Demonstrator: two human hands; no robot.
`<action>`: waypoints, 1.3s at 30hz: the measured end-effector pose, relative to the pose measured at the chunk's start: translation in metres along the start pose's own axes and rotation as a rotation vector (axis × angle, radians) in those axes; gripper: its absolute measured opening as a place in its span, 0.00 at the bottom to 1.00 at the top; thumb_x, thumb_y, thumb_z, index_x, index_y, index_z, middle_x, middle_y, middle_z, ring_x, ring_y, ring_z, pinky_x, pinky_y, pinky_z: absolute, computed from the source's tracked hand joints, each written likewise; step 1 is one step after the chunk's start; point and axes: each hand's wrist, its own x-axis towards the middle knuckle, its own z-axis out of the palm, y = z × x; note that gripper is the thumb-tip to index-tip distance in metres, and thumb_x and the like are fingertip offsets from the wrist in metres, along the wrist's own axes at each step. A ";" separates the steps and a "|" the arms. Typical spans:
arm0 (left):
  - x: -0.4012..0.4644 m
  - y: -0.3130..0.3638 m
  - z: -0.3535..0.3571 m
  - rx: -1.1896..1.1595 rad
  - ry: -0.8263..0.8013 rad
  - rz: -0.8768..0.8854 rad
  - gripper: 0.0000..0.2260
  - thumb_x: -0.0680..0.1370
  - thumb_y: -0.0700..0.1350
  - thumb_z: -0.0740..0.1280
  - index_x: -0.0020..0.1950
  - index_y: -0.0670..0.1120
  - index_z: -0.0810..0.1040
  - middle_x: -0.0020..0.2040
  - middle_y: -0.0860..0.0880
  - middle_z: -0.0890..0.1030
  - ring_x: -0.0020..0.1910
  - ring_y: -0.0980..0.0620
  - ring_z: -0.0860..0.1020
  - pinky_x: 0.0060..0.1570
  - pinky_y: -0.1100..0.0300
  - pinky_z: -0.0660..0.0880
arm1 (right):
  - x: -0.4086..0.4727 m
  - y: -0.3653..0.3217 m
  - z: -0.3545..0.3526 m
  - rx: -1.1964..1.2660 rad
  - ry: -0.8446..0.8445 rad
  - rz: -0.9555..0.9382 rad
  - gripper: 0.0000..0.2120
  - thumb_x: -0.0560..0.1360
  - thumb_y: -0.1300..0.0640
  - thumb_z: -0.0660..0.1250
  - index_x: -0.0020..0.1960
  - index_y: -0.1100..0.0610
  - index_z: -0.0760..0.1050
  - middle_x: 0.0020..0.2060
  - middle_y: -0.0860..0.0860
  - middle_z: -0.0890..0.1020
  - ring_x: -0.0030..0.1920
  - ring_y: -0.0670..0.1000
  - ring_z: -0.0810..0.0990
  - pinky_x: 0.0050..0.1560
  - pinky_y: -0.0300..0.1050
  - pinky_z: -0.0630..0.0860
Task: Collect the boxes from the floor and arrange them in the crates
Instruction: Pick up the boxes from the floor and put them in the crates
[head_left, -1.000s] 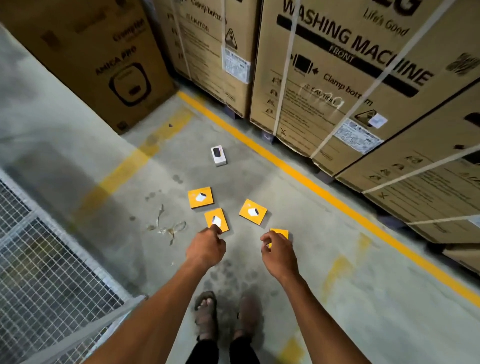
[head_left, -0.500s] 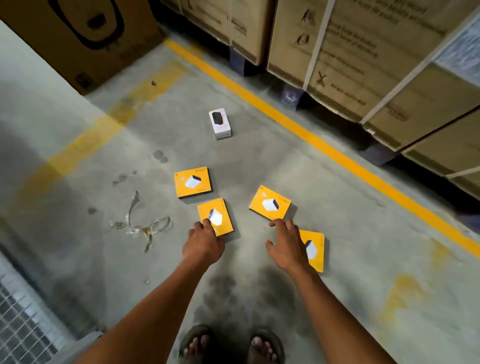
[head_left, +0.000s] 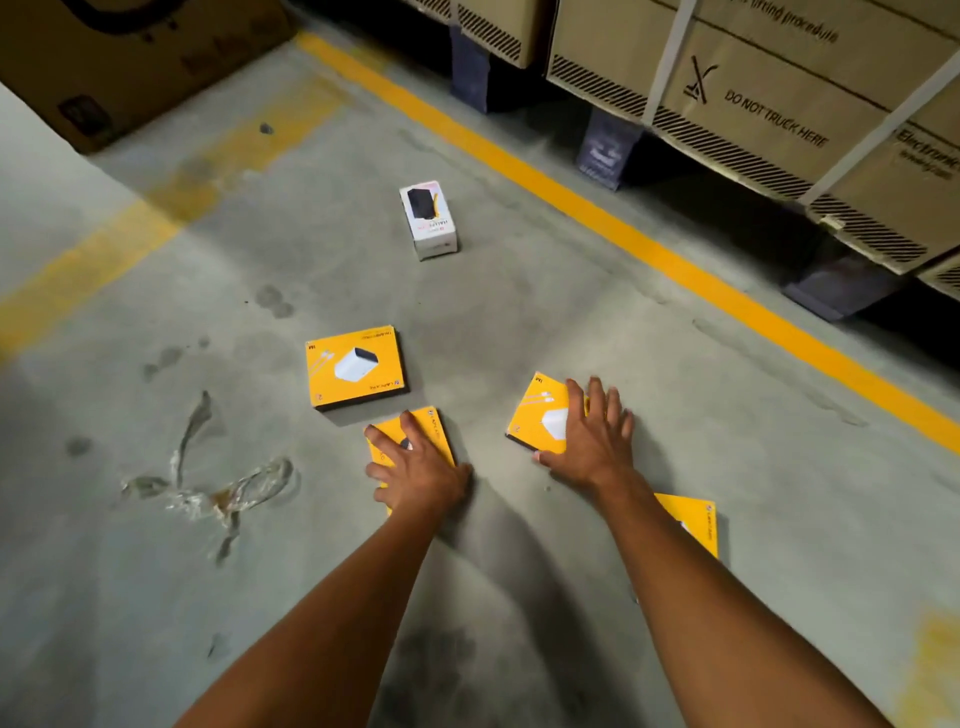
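Several small boxes lie on the grey concrete floor. My left hand (head_left: 415, 467) lies spread over the top of one yellow box (head_left: 436, 426), fingers straight. Flat on a second yellow box (head_left: 535, 415) rests my right hand (head_left: 592, 441), fingers spread across its right half. A third yellow box (head_left: 356, 366) sits free just beyond my left hand. A fourth yellow box (head_left: 696, 519) shows partly behind my right forearm. Farther off stands a white box (head_left: 428, 218) with a dark picture on top. No crate is in view.
Large strapped cardboard cartons (head_left: 779, 104) on dark blocks line the far right behind a yellow floor line (head_left: 623, 244). Another big carton (head_left: 104, 62) stands at the far left. A crumpled strip of clear tape (head_left: 208, 488) lies on the floor at left.
The view has dropped closer to the floor. Both hands have moved forward and down onto yellow boxes, the right one from the nearest box to the one beyond it.
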 end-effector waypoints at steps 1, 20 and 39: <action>0.003 0.002 0.001 -0.006 0.009 -0.015 0.57 0.69 0.62 0.80 0.83 0.58 0.42 0.82 0.41 0.35 0.77 0.29 0.57 0.69 0.34 0.67 | 0.008 0.002 -0.002 0.007 -0.022 0.009 0.63 0.63 0.31 0.77 0.83 0.49 0.43 0.83 0.57 0.49 0.82 0.63 0.46 0.79 0.66 0.49; -0.118 -0.028 -0.073 -0.568 -0.132 0.112 0.60 0.65 0.54 0.86 0.83 0.56 0.47 0.71 0.43 0.75 0.68 0.38 0.77 0.66 0.43 0.74 | -0.117 -0.029 -0.043 0.912 -0.141 0.189 0.16 0.73 0.43 0.77 0.54 0.48 0.77 0.48 0.44 0.83 0.52 0.52 0.82 0.55 0.50 0.79; -0.411 -0.006 -0.465 -1.155 -0.173 0.100 0.18 0.79 0.46 0.75 0.68 0.49 0.76 0.56 0.46 0.86 0.49 0.47 0.87 0.42 0.54 0.82 | -0.405 -0.108 -0.450 1.348 -0.075 0.093 0.12 0.78 0.53 0.75 0.59 0.53 0.81 0.52 0.46 0.88 0.55 0.50 0.86 0.64 0.56 0.80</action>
